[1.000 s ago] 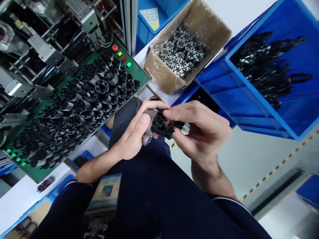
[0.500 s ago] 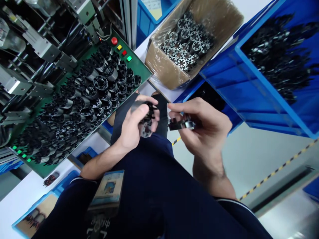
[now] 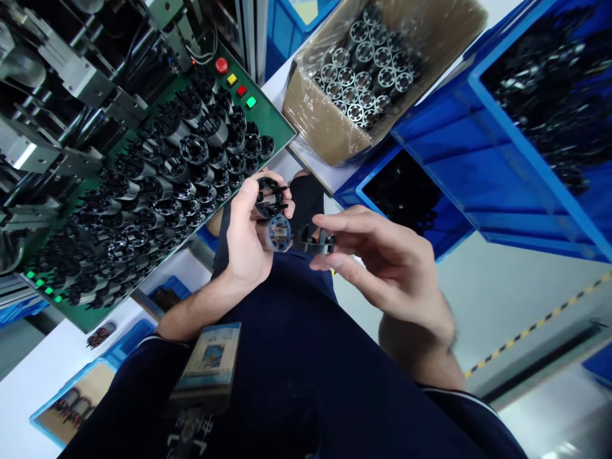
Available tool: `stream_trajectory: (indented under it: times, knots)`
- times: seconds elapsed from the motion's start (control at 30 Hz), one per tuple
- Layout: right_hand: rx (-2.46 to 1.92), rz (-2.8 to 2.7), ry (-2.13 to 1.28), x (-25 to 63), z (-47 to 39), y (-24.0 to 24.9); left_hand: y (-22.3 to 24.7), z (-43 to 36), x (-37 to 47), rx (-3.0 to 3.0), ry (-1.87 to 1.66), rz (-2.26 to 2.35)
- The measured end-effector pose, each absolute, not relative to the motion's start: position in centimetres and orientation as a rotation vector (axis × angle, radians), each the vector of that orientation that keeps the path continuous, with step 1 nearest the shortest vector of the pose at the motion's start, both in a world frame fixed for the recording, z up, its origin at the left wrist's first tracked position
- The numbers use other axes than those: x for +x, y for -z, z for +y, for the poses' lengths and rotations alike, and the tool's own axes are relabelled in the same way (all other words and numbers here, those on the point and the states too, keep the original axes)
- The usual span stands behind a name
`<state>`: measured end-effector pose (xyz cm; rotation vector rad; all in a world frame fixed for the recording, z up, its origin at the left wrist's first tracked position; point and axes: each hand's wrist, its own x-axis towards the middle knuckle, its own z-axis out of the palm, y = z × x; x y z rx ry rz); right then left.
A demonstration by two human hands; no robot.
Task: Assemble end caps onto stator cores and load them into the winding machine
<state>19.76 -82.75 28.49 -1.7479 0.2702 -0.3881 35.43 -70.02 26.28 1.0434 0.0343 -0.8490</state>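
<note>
My left hand [image 3: 246, 239] is closed around two stator cores. The lower one is a bare slotted metal stator core [image 3: 279, 233], its open end facing right. Above it is a second stator core [image 3: 268, 197] with a black pronged plastic piece on its end; part of it is hidden by my fingers. Between the thumb and fingers of my right hand [image 3: 396, 268] is a black plastic insulator ring [image 3: 319, 244] with prongs. It is held just right of the bare core's end; whether they touch I cannot tell.
Many black-capped cores stand on a green machine plate [image 3: 277, 127] with buttons, at left. Beyond my hands is a plastic-lined cardboard box [image 3: 315, 121] of bare cores. Blue bins [image 3: 440, 159] with black parts stand at right. A wound part [image 3: 101, 335] lies on the white table.
My right hand has brought the insulator ring left, close to the bare core. My left hand has turned, so the cores' ends now face right. The view has shifted slightly.
</note>
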Motion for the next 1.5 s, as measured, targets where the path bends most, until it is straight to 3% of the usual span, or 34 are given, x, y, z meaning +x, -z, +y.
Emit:
stream_trajectory:
  times: [0.17, 0.9, 1.17, 1.37, 1.5]
  knots:
    - [-1.922, 0.323, 0.739, 20.6, -80.2, -26.7, -27.8, -70.2, 34.8, 1.146, 0.858, 0.132]
    - [-1.969, 0.341, 0.736, 20.9, -78.3, -25.5, -26.9, -69.6, 34.0, 1.121, 0.884, 0.017]
    - [-2.005, 0.194, 1.078, 21.3, -78.6, -22.4, -25.9, -66.2, 33.8, 1.007, 1.048, 0.044]
    - [-2.116, 0.247, 0.712, 19.7, -79.9, -23.2, -23.3, -64.6, 35.9, 1.053, 0.740, -0.132]
    - [-2.198, 0.112, 0.528, 20.7, -78.9, -22.8, -22.3, -65.6, 35.5, 0.940, 0.785, -0.222]
